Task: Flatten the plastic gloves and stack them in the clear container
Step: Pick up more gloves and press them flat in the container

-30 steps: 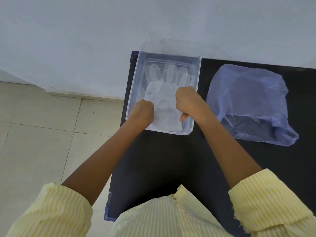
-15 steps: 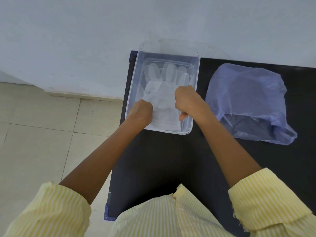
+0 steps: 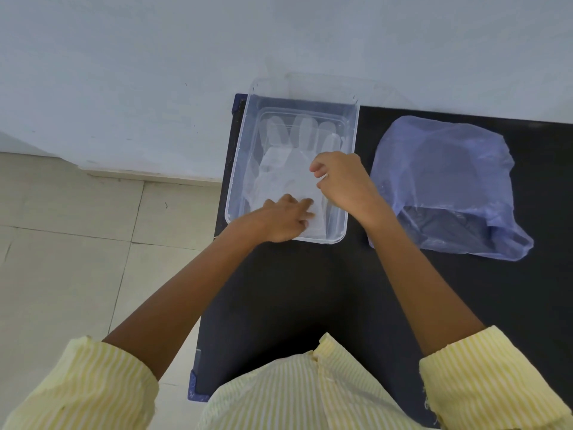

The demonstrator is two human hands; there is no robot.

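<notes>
A clear container stands at the far left of the black table, against the wall. Translucent plastic gloves lie flat and stacked inside it, fingers pointing to the wall. My left hand lies over the container's near rim, its straight fingers pressing on the cuff end of the top glove. My right hand hovers over the container's right side. Its curled thumb and fingertips pinch the right edge of the top glove.
A crumpled blue-violet plastic bag lies on the table right of the container, its opening toward me. A white wall runs behind the table. Tiled floor lies beyond the table's left edge.
Both hands were fists pressing on the glove. My left hand has opened and slid right along the cuff. My right hand has lifted and turned, fingers now at the glove's right edge.
</notes>
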